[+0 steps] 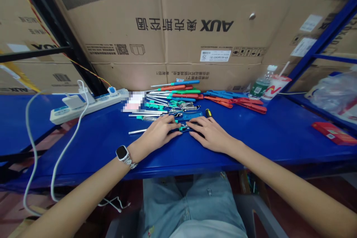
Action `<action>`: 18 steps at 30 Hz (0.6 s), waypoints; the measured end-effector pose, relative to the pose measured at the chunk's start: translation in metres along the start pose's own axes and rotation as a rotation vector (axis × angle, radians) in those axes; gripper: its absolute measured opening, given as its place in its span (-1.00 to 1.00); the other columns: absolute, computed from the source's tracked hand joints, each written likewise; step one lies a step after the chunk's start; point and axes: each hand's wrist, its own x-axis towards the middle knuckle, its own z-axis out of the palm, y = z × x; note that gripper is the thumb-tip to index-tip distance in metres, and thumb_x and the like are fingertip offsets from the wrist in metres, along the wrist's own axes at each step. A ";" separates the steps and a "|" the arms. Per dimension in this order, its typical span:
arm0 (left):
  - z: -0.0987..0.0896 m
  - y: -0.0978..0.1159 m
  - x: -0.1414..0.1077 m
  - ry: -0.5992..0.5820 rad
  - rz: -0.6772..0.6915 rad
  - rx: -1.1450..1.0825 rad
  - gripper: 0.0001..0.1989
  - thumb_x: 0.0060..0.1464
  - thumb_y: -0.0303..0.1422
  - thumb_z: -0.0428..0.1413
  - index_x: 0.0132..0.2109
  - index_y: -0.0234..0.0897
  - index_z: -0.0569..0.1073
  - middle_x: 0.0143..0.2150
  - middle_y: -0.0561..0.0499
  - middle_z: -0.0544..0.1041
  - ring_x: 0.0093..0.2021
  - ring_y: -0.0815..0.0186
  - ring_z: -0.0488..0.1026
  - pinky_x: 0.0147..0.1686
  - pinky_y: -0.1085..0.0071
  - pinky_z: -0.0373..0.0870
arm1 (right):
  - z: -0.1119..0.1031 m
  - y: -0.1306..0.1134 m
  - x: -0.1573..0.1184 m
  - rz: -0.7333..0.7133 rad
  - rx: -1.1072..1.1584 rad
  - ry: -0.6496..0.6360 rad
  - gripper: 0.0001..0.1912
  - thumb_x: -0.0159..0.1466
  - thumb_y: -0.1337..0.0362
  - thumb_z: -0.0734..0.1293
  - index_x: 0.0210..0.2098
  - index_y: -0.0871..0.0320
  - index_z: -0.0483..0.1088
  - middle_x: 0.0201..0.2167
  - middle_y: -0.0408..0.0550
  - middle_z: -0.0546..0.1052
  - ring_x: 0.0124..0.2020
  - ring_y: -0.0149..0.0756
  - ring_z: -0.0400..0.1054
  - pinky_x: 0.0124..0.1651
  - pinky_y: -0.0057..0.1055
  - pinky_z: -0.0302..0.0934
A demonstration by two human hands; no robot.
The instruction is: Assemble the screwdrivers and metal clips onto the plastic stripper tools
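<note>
My left hand [159, 132] is closed on a part made of a slim metal tube [137, 132] with a green plastic fitting [182, 128]. The tube sticks out to the left, low over the blue table. Close by on the right, my right hand [211, 134] has its fingers bent together at the part's other end; a dark piece shows under them, too covered to name. Just behind that hand stands a black and yellow handle end [208, 112]. A blue plastic shell [192, 115] and similar metal tubes with green fittings [154, 106] lie beyond my fingers.
Red, green and blue handled pieces [185, 87] lie at the back, with orange-red shells [249, 105] and blue shells [219, 94] to the right. A bottle [263, 83], a cup [276, 87], a red box [334, 133] and a power strip [89, 106] with cables share the blue table [264, 137]. Cardboard [178, 52] walls the back.
</note>
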 end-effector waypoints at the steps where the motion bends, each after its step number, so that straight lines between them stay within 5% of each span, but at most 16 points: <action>1: 0.000 0.001 0.000 0.000 0.008 0.011 -0.70 0.37 -0.23 0.09 0.08 -0.30 0.57 -0.15 -0.12 0.49 -0.10 0.10 0.43 -0.07 0.15 0.46 | 0.000 -0.001 0.000 0.005 -0.009 0.003 -0.55 0.52 0.09 0.16 0.30 0.11 0.36 0.22 0.14 0.46 0.23 -0.01 0.30 0.17 0.02 0.17; 13: 0.004 0.001 0.000 0.019 -0.021 0.005 -0.72 0.37 -0.23 0.10 0.06 -0.31 0.53 -0.13 -0.11 0.50 -0.06 0.08 0.42 0.00 0.10 0.43 | 0.000 -0.011 0.016 -0.015 -0.240 0.006 -0.59 0.52 0.14 0.14 0.16 0.23 0.45 0.04 0.17 0.54 0.04 0.00 0.38 0.06 -0.06 0.19; 18: 0.005 0.001 -0.001 0.012 -0.053 0.004 -0.71 0.37 -0.22 0.10 0.07 -0.29 0.54 -0.13 -0.10 0.49 -0.06 0.09 0.41 0.00 0.11 0.42 | 0.002 -0.010 0.007 -0.033 -0.245 0.008 -0.52 0.54 0.15 0.09 0.28 0.24 0.36 0.14 0.18 0.51 0.09 0.03 0.36 0.05 -0.04 0.21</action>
